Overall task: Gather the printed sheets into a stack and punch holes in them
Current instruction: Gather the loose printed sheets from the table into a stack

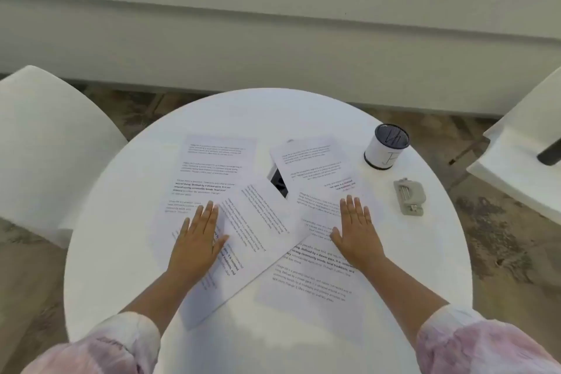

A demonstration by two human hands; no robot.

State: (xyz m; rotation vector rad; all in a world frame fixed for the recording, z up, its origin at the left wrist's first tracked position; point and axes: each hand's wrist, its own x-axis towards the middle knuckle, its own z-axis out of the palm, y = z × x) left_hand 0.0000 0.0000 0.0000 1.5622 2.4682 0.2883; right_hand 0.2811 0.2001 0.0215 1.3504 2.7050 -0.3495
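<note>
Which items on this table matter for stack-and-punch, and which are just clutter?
Job:
- printed sheets, spread overlapping on the round table
- grey hole punch, right of the sheets
- left hand and right hand, flat on the sheets

Lying about:
- white cylindrical container with dark lid
- dark object partly under the sheets
- white chairs

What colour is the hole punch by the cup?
Light grey hole punch, seen in the head view.

Printed sheets (261, 215) lie overlapping across the middle of the desk (121, 252). To their right lies the hole punch (409, 196), with a cylindrical canister (385, 146) behind it. Chairs flank the desk.
</note>
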